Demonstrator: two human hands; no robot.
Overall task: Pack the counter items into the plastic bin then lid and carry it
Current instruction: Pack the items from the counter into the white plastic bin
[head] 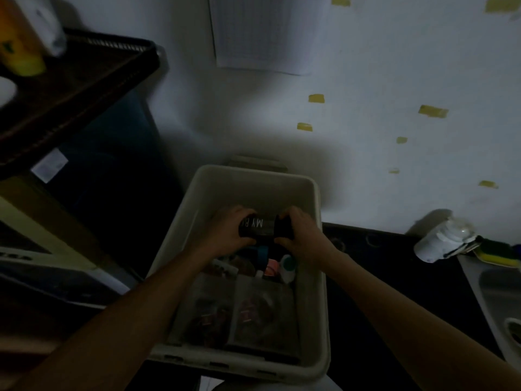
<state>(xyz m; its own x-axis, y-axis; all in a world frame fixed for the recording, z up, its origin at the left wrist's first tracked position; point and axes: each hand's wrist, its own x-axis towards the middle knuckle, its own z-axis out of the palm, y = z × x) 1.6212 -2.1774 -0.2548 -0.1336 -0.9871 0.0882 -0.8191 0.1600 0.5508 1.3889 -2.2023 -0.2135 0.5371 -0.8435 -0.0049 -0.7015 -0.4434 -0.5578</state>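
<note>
Forearms enter from the bottom edge and converge over the bin point(320, 306), which stands open with no lid in sight. Both hands are inside the bin's rim, above its far half, and share one dark bottle point(260, 227) held between them. Left hand point(225, 235) is wrapped around the bottle's body, fingers curled over the top; right hand point(296, 232) is closed on the other end, which looks like a dark cap, though the light is too poor to be sure. Bottle lies on its side, long axis running left to right across the bin's short width — white lettering, partly readable, faces up. It sits clear above the contents, not resting on them as far as can be judged. Below the hands, toward the bin's middle, small items are clustered: a white tube with a green cap point(287, 265), something pink beside it, a blue-banded object just under the bottle. Two clear packets point(236, 314) lie flat side by side in the bin's near half. Floor space at the bin's far end, beyond the bottle, appears bare. Judgement: the bottle is being placed, and the free space lies straight ahead of and below the hands, so a short lowering forward would seat it crosswise. Neither hand is nearer — each has an end. Right of the bin, a white cup point(439, 241) and a sponge point(496, 253) sit beside a sink point(490, 294).
</note>
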